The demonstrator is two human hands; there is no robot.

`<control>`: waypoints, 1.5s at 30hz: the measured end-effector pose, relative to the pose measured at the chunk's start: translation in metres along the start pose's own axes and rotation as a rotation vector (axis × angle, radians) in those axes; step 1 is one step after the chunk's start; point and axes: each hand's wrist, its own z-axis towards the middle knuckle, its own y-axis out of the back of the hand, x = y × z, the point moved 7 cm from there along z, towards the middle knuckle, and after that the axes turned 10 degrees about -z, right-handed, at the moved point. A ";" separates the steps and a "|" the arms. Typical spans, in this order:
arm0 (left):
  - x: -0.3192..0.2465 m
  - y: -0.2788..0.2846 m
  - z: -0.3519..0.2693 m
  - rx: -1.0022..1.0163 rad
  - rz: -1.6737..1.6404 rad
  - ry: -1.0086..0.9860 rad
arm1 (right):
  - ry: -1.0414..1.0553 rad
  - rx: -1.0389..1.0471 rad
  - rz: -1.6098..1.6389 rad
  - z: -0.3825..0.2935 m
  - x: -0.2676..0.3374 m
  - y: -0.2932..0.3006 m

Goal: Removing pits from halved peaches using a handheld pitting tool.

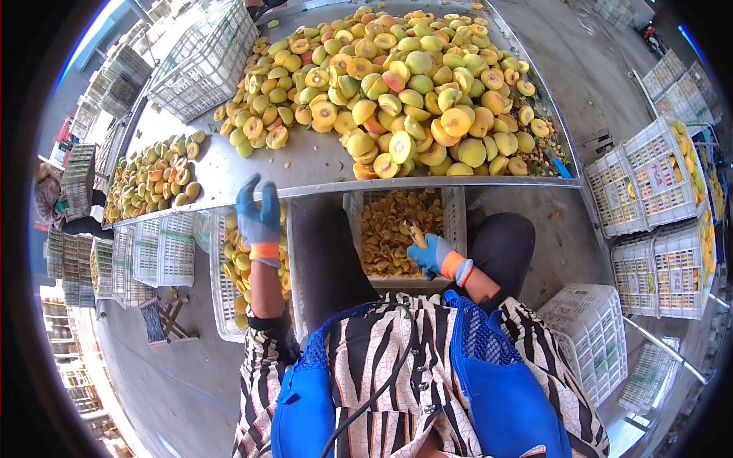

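Note:
A large heap of halved yellow-green peaches (412, 86) lies on a metal-topped table (298, 154). My left hand (259, 214), in a blue and grey glove, is raised at the table's front edge with its fingers apart, holding nothing. It is above a white plastic crate (220, 286) of peach halves (239, 280). Between my knees, my gloved right hand (438, 255) grips a small hand tool (416, 233) with a metal tip; its exact kind is unclear. Below it sits a crate of brownish fruit pieces (389, 229).
A smaller pile of fruit halves (157, 172) lies at the table's left. An upturned-looking white crate (200, 63) stands behind it. Filled crates (641, 183) are stacked at the right. A blue-handled tool (560, 166) lies at the table's right corner. Another person (51, 192) is far left.

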 end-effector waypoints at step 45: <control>-0.084 -0.131 -0.133 0.543 -1.315 0.673 | 0.636 -0.617 -0.616 -0.101 0.118 -0.029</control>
